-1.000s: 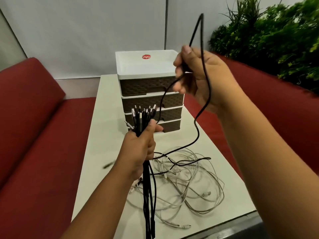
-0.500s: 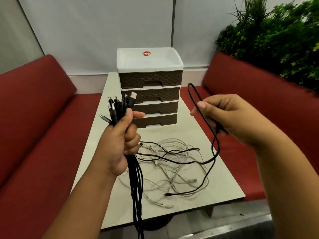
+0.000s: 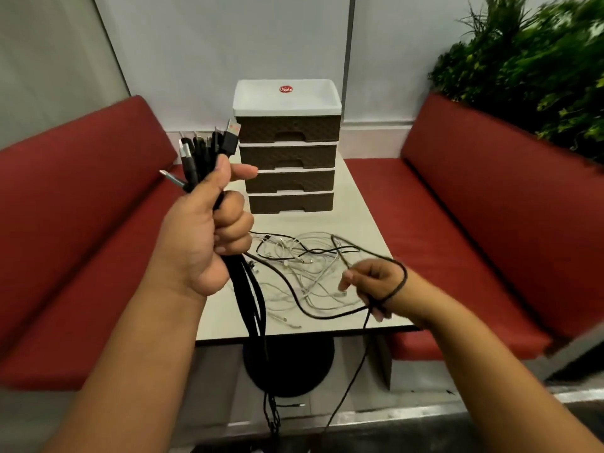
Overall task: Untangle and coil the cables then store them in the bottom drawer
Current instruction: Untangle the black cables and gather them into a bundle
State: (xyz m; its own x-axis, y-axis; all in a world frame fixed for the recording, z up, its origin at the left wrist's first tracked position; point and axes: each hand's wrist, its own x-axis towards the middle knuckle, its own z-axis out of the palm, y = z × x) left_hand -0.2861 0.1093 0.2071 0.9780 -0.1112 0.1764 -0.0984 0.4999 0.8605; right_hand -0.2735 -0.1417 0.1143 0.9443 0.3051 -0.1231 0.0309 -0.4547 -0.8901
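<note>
My left hand [image 3: 204, 237] grips the bundle of black cables [image 3: 209, 152], plugs up. My right hand [image 3: 376, 286] pinches a single black cable [image 3: 313, 313] looped over its back. Pulling could snag the white cables [image 3: 313, 276] between my hands; the bottom drawer [image 3: 291, 202] beyond them stays shut.

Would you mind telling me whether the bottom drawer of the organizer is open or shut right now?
Shut. The bottom drawer sits flush with the three drawers above it, its front in line with theirs.
</note>
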